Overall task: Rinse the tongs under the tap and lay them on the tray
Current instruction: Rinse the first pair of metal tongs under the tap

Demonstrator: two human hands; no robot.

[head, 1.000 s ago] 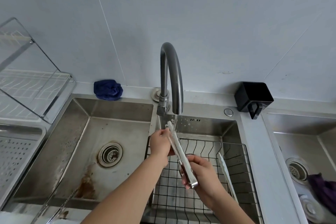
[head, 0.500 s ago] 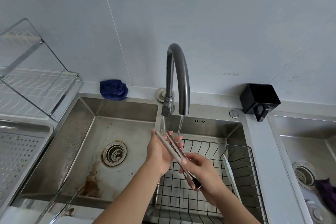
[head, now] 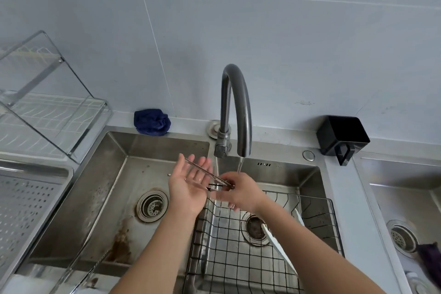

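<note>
Head cam here, and compared with half a second back we've got the tongs (head: 202,170) swung down. They were angled up toward the spout with the right hand low on the handle end; now they lie much flatter, tips pointing left and away from the water. The left hand (head: 188,188) has gone from cupping them to palm up with fingers spread and relaxed, and the tongs just rest across its fingers without being gripped. The right hand (head: 243,192) has come up under the tap (head: 236,102) and pinches the other end of the tongs. It's a bit motion-blurred, so we can't make out the exact finger placement. The water stream (head: 239,166) lands on the back of that right hand rather than on the tongs' tips. So the tongs bridge both hands, over the divider between the two basins, just left of the stream. As for containers, the left basin (head: 78,210) has a drain strainer (head: 152,205) and a brown stain on its floor. The right basin holds a black wire basket (head: 307,196) with a white flat thing (head: 278,243) lying in it, and we can't tell what that is. The perforated metal tray (head: 26,200) sits on the bench well to the left, and the tongs aren't on it yet.
</note>
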